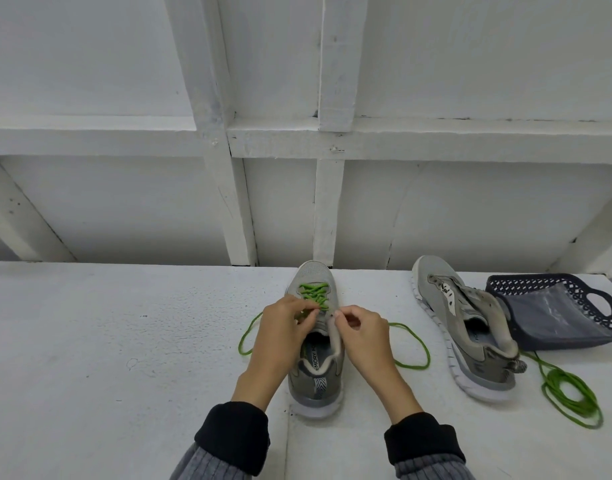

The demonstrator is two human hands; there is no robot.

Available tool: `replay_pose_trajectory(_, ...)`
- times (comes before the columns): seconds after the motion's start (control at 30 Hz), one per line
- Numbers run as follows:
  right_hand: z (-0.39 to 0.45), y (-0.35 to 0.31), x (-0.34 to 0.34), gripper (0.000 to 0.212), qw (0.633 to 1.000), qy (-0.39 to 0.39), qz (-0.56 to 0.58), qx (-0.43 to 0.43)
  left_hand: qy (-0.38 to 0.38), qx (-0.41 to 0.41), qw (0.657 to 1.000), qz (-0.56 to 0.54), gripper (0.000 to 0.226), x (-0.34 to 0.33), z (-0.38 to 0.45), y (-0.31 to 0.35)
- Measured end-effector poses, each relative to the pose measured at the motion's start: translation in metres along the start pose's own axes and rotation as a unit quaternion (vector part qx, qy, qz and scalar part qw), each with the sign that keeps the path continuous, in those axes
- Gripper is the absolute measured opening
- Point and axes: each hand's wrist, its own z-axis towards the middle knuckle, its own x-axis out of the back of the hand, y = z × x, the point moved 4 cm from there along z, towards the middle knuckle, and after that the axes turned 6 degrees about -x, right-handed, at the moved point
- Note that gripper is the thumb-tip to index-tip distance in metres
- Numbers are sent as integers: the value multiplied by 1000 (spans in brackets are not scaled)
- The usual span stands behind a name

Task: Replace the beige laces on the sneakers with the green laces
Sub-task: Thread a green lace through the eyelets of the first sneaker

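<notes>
**One sneaker nearly laced in green, the other not yet begun**

On the white table [89, 341], furthest left, a loose loop of the green lace [246, 336] trails out from the near sneaker [315, 341], which stands upright with its toe toward the wall. The left hand [283, 327] sits over the upper eyelets, fingers curled and pinching the green lace where it crosses the tongue. The lower rows are already criss-crossed in green (four or so crossings show; the ones under the fingers are hidden). The right hand [363, 332] is just beside it, fingertips pinched at the top eyelet edge on that side; it seems to hold the lace end or the eyelet flap, though which one cannot be told. The other free end loops out to the right.

Well apart to the right, the second sneaker [467, 327] lies tilted on its side with no lace in its eyelets, so its beige lace seems to be out already. A coiled second green lace [571, 400] lies near its heel, untouched. Behind it a dark basket [554, 282] rests tipped against the sneaker. No beige laces can be made out.

By my judgement the task is somewhat under halfway: the last eyelets of this sneaker remain, then the whole second sneaker.
</notes>
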Motion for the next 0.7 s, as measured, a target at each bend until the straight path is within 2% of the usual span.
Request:
replay_pose_trajectory(0.2, 1, 14, -2, 22, 987, -9, 135, -91, -48, -42, 996, 63, 15, -10, 1, 3)
replay_pose_trajectory(0.5, -1, 15, -1, 14, 976, -52, 193, -89, -78, -59, 989, 107, 18, -13, 5, 7)
replay_pose_trajectory(0.7, -2, 17, -3, 15, 969, -65, 218, -92, -127, -108, 965, 203, 24, -17, 12, 20)
